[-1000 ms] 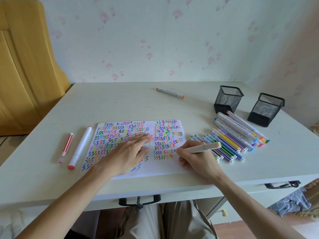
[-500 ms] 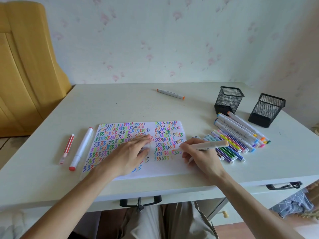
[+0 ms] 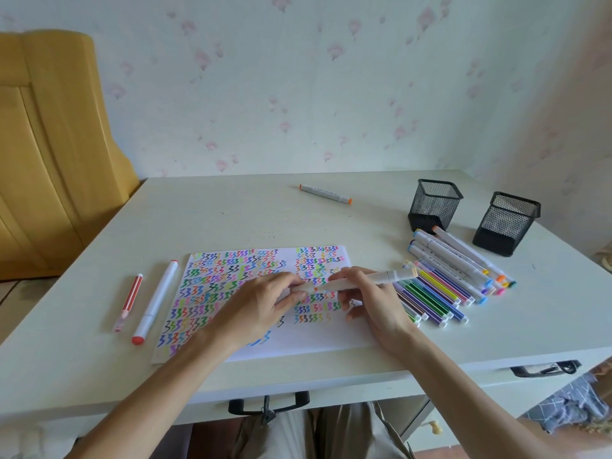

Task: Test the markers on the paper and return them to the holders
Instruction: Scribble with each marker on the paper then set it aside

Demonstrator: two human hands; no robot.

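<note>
Nothing really readable here tbh. The white twin-tip markers point(image 3: 453, 256) at about 3 o'clock on the tabletop point(image 3: 231, 220) have dark print along the barrels, and so does the lone orange-capped marker point(image 3: 325, 193) up at 12 o'clock, but it's too small and blurry to make out. The paper point(image 3: 308, 339) only has colored squiggles, no words.

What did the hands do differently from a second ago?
The left hand lifted off the paper and now pinches a cap by the marker tip. The right hand raised that marker from writing and holds it level. The other markers and both holders stayed put.
</note>
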